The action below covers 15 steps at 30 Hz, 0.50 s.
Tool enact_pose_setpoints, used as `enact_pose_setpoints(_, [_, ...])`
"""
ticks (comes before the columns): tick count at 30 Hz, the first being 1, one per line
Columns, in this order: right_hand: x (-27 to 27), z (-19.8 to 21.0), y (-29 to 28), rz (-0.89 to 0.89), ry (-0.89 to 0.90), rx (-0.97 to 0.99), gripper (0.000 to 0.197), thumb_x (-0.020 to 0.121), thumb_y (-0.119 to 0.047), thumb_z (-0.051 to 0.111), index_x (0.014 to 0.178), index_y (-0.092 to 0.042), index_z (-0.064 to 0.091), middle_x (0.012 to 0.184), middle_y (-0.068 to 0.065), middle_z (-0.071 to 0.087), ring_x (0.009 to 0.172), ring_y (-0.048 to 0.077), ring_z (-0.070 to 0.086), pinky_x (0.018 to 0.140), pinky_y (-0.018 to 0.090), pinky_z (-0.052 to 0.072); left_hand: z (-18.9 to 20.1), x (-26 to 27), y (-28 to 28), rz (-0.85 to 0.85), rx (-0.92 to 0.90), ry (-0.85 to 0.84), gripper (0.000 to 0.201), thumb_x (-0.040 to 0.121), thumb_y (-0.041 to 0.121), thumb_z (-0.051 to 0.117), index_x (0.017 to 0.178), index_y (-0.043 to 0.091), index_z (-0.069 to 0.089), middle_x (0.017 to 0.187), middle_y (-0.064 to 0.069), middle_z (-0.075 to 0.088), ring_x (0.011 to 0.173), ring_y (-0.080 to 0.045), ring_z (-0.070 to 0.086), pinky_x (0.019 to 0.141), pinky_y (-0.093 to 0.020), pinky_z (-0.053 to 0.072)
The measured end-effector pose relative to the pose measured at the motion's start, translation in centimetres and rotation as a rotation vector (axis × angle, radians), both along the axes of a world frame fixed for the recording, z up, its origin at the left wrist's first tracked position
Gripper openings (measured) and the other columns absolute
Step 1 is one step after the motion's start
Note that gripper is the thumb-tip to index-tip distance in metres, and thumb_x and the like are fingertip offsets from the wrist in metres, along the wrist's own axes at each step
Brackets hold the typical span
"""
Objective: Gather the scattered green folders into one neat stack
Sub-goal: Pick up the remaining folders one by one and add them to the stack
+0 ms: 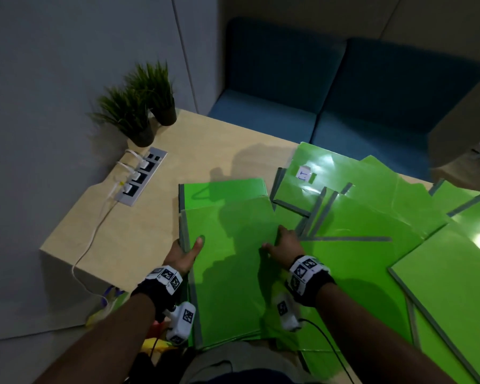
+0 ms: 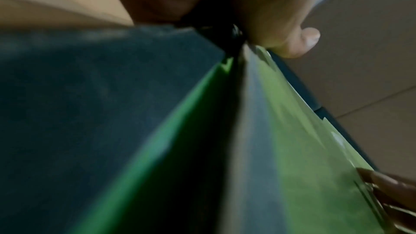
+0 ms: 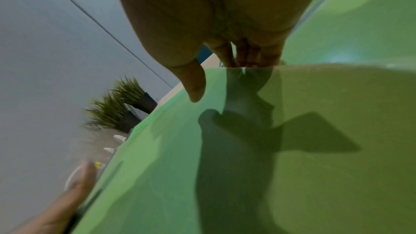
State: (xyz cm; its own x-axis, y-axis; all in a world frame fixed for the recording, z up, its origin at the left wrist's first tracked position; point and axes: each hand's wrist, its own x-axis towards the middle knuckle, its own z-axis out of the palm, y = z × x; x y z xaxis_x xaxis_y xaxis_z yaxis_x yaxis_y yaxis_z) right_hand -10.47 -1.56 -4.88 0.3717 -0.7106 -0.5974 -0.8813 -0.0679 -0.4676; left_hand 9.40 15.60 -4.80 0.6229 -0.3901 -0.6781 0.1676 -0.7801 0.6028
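Observation:
Several green folders with grey spines lie on the wooden table [image 1: 128, 228]. The top folder [image 1: 233, 273] of a small pile sits in front of me, over another folder [image 1: 222, 192]. My left hand [image 1: 186, 250] pinches the top folder's left spine edge, with the thumb [image 2: 299, 42] on top and the fingers hidden below. At the folder's far right corner my right hand [image 1: 281, 245] grips, its fingers [image 3: 245, 58] curled over the edge. More folders [image 1: 372, 217] lie fanned out to the right, one bearing a white label [image 1: 302, 173].
Two potted plants [image 1: 139, 112] stand at the table's far left corner. A socket strip [image 1: 142, 176] with white plugs and a white cable [image 1: 92, 236] lies near the left edge. A blue sofa [image 1: 344, 92] is behind the table.

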Motion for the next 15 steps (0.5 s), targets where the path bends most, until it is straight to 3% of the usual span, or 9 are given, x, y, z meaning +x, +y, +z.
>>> enact_pose_setpoints(3, [1.3, 0.7, 1.0, 0.058, 0.127, -0.039, 0.068, 0.088, -0.04, 0.064, 0.139, -0.005, 0.038, 0.135, 0.02, 0.041, 0.124, 0.037, 0.047, 0.105, 0.041, 0.041, -0.8, 0.4, 0.3, -0.006, -0.046, 0.015, 0.102, 0.049, 0.072, 0.076, 0.128, 0.011, 0.052, 0.125, -0.012, 0.064, 0.108, -0.029, 0.062, 0.098, -0.042, 0.048])
enact_pose_setpoints(4, [1.5, 0.8, 1.1, 0.088, 0.151, -0.047, 0.066, 0.088, -0.04, 0.064, 0.136, -0.004, 0.04, 0.134, 0.02, 0.042, 0.122, 0.037, 0.048, 0.103, 0.04, 0.042, -0.8, 0.5, 0.3, 0.002, -0.049, 0.023, 0.096, 0.05, 0.066, 0.081, 0.125, 0.011, 0.054, 0.122, -0.011, 0.066, 0.105, -0.028, 0.063, 0.096, -0.041, 0.049])
enact_pose_setpoints(6, [1.5, 1.8, 0.7, 0.201, 0.167, -0.035, 0.056, 0.089, -0.036, 0.062, 0.132, -0.003, 0.044, 0.13, 0.018, 0.047, 0.117, 0.035, 0.052, 0.098, 0.039, 0.046, -1.0, 0.6, 0.5, -0.002, -0.039, -0.002, 0.067, 0.068, 0.043, 0.083, 0.12, 0.009, 0.058, 0.114, -0.012, 0.067, 0.098, -0.026, 0.062, 0.092, -0.036, 0.048])
enact_pose_setpoints(8, [0.4, 2.6, -0.7, 0.26, 0.088, 0.001, 0.043, 0.093, -0.029, 0.059, 0.127, -0.005, 0.052, 0.129, 0.016, 0.055, 0.113, 0.031, 0.057, 0.094, 0.037, 0.048, -1.4, 0.8, 0.8, 0.022, -0.027, -0.052, 0.062, 0.071, 0.035, 0.083, 0.12, 0.006, 0.059, 0.112, -0.013, 0.067, 0.097, -0.027, 0.062, 0.091, -0.036, 0.048])
enact_pose_setpoints(10, [-1.9, 3.4, -2.6, 0.15, 0.025, -0.068, 0.043, 0.092, -0.03, 0.06, 0.131, -0.014, 0.055, 0.138, 0.01, 0.053, 0.12, 0.028, 0.055, 0.1, 0.038, 0.045, -1.4, 1.4, 0.7, 0.045, -0.033, -0.084, 0.068, 0.066, 0.036, 0.086, 0.121, 0.004, 0.059, 0.117, -0.015, 0.067, 0.103, -0.032, 0.064, 0.092, -0.039, 0.049])
enact_pose_setpoints(13, [-7.5, 3.4, -4.9, -0.257, 0.237, -0.294, 0.063, 0.084, -0.036, 0.067, 0.14, -0.02, 0.042, 0.151, 0.012, 0.031, 0.138, 0.032, 0.032, 0.108, 0.057, 0.032, -1.4, 2.6, 0.8, 0.067, -0.042, -0.105, 0.066, 0.068, 0.033, 0.085, 0.12, 0.001, 0.06, 0.118, -0.018, 0.066, 0.105, -0.034, 0.063, 0.092, -0.039, 0.049])
enact_pose_setpoints(15, [-10.5, 2.8, -5.3, -0.466, 0.338, -0.212, 0.074, 0.082, -0.04, 0.071, 0.141, -0.015, 0.034, 0.155, 0.017, 0.017, 0.143, 0.036, 0.017, 0.109, 0.065, 0.025, -1.2, 3.5, 1.0, 0.059, -0.039, -0.121, 0.061, 0.072, 0.028, 0.083, 0.121, 0.0, 0.06, 0.12, -0.02, 0.065, 0.107, -0.035, 0.062, 0.093, -0.038, 0.047])
